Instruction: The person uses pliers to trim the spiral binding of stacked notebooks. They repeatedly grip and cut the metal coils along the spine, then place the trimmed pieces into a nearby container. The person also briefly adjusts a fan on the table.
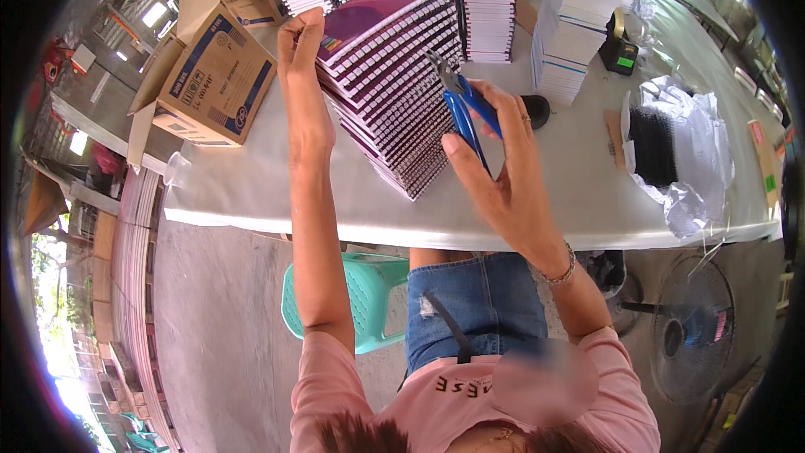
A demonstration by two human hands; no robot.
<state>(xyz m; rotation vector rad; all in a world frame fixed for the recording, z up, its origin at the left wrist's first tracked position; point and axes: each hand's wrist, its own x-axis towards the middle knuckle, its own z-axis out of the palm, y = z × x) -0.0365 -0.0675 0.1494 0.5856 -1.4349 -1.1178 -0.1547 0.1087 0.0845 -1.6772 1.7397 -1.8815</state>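
A tall stack of purple-covered spiral-bound notebooks (pixel 387 84) stands in front of me on the table, coil edges facing right and toward me. At the top notebook's left corner, my left hand (pixel 299 38) has its fingers bent round the edge. My right hand (pixel 501 147) is wrapped round the blue handles of a pair of cutting pliers (pixel 466 107). The metal jaws of the pliers are parted and lie close to the coil at the upper right corner of the stack. Whether they touch the wire, I cannot tell.
More bound books (pixel 488 8) stand stacked behind, with loose paper stacks (pixel 572 29) to their right. An open cardboard box (pixel 216 75) sits at left. Black coils on crumpled white paper (pixel 654 147) lie at right. A green stool (pixel 369 289) and a fan (pixel 692 327) stand below the table (pixel 260 180).
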